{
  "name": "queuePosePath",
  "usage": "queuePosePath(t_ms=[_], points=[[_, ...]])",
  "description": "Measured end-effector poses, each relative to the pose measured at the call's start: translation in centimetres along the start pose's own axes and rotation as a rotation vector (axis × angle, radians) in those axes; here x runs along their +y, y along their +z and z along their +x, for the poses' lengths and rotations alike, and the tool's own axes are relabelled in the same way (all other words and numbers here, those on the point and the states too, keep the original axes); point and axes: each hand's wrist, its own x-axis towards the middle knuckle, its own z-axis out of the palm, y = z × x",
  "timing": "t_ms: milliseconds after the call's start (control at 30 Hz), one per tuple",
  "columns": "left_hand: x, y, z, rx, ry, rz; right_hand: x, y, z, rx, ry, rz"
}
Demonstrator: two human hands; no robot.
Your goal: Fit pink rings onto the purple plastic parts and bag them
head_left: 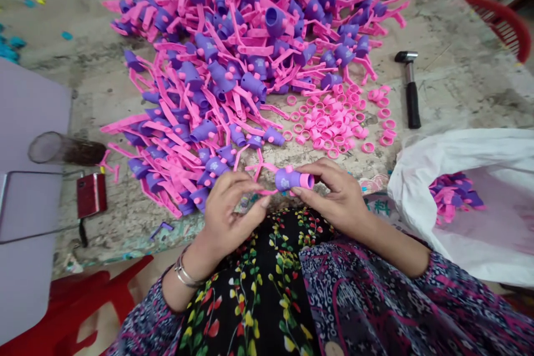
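Note:
Between my two hands, above the table's near edge, is a purple plastic cup-shaped part (285, 180) with pink arms and a pink ring (306, 181) around its right end. My left hand (233, 208) pinches one of its pink arms (267, 192) between thumb and fingers. With thumb and fingertips, my right hand (334, 192) grips the ringed end. Just beyond lies a big heap of similar purple and pink parts (252, 86). A loose pile of pink rings (331, 122) sits right of that heap.
A hammer (411, 94) with a black handle lies at the right. Next to me stands a white sack (417, 164) with purple and pink parts inside. At left are a glass jar (62, 148), a red box-like device (91, 194) and a red stool (79, 306).

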Motion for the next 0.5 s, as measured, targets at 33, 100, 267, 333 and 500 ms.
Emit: queuePosePath(t_ms=[33,100,267,333,500], points=[[-0.2,0.1,-0.3,-0.039,-0.04,-0.054,-0.1,0.1,0.1,0.019,-0.03,-0.018],[-0.5,0.5,-0.5,-0.112,-0.12,-0.125,-0.3,0.5,0.2,0.041,-0.119,-0.05],[-0.8,1.2,0.3,-0.203,-0.234,-0.065,-0.7,1.4,0.4,0.032,-0.319,-0.117],[-0.9,1.2,0.7,-0.158,-0.218,0.063,-1.0,1.5,0.5,0.02,-0.33,-0.095],[-0.9,1.0,1.4,-0.302,-0.304,-0.236,-1.4,1.4,0.6,-0.076,-0.363,-0.014]])
